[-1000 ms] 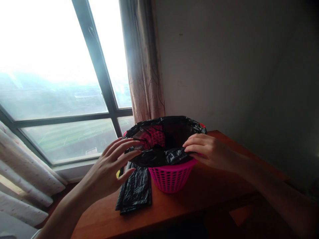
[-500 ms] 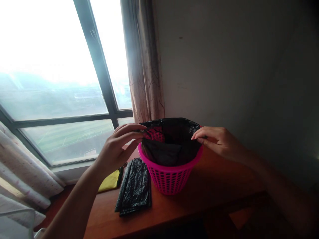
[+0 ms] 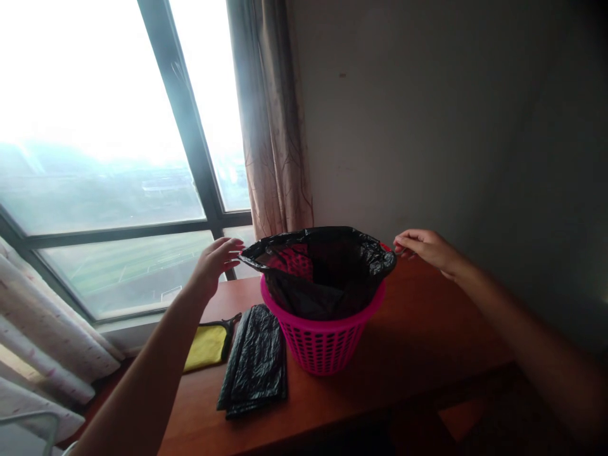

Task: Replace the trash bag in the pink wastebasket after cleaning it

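A black bin bag [image 3: 327, 297] hangs inside a pink perforated plastic basket [image 3: 327, 345], its mouth spread wide above the front rim. At the bag's left corner, the fingertips of my left hand [image 3: 219, 261] are closed on the edge. My right hand [image 3: 424, 248] is closed, with thumb and fingers pinched at the bag's right corner; the exact contact there is hard to see. A bit of red shows beside the right fingertips. Part of the basket's inner wall is visible through the bag's opening.
The basket stands on a reddish-brown wooden table [image 3: 408, 335]. Left of it lie a folded black plastic bag [image 3: 256, 361] and a yellow cloth item with dark edging [image 3: 208, 345]. Behind are a window [image 3: 118, 259], a curtain [image 3: 280, 158] and a grey wall.
Both hands have moved outward, left hand to the left and right hand to the right. The bag's mouth has widened and its edges now reach past the basket's rim.
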`<state>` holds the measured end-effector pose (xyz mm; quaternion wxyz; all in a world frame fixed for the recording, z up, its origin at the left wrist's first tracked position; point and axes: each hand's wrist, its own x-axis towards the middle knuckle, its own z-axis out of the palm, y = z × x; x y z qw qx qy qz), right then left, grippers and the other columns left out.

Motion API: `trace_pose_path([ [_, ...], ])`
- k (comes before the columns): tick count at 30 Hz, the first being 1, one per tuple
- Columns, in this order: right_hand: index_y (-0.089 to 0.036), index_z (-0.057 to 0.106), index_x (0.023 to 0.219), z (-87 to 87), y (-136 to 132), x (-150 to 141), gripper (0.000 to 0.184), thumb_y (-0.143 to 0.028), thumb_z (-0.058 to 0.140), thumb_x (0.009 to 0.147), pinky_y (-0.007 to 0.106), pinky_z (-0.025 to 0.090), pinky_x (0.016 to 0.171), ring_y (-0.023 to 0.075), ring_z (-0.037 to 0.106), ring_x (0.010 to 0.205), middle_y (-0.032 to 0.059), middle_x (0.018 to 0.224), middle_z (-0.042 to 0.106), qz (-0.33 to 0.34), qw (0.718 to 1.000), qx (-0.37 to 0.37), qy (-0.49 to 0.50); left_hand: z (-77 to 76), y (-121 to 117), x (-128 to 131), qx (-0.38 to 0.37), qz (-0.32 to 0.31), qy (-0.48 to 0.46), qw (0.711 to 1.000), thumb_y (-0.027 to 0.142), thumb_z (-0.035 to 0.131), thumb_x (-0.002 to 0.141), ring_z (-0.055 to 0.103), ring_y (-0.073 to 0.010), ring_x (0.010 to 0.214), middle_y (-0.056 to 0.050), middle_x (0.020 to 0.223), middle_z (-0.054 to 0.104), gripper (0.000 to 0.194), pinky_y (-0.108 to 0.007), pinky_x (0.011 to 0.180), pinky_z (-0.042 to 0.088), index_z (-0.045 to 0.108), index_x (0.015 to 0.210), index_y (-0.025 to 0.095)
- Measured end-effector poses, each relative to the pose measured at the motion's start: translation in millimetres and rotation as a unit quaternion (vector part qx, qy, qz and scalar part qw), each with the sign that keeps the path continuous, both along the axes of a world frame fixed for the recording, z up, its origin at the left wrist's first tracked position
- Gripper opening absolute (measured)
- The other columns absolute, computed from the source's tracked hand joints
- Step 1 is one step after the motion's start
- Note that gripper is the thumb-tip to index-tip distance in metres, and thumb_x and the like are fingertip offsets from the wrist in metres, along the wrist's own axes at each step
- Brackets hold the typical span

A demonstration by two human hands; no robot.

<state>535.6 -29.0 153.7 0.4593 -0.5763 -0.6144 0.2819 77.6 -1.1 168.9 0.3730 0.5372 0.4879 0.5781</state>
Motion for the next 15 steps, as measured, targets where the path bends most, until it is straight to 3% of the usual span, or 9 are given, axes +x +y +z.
trace_pose_path([
  [6,-0.017,0.069,0.083,-7.3,11.9,-7.9,0.05,-0.067,0.062,0.079,0.027,0.045,0.062,0.0168,0.062,0.069,0.0063,0.079,0.07,0.043,0.995,-0.086,0.016,-7.9,21.8,-5.7,-0.153,-0.083,-0.09,0.981,0.038,0.077,0.066,0.061,-0.0149,0.054,-0.001,0.067,0.067,0.027,-0.026,0.056,0.052,0.064,0.076,0.017],
  [15,-0.017,0.067,0.071,-3.0,20.0,-13.4,0.035,-0.05,0.076,0.067,0.025,0.039,0.058,0.0129,0.055,0.06,-0.0001,0.064,0.064,0.081,0.992,-0.084,0.04,5.8,11.0,-10.8,-0.189,-0.123,-0.047,0.973,0.031,0.081,0.066,0.055,-0.0127,0.046,-0.003,0.055,0.062,0.022,-0.023,0.046,0.048,0.066,0.066,0.015],
])
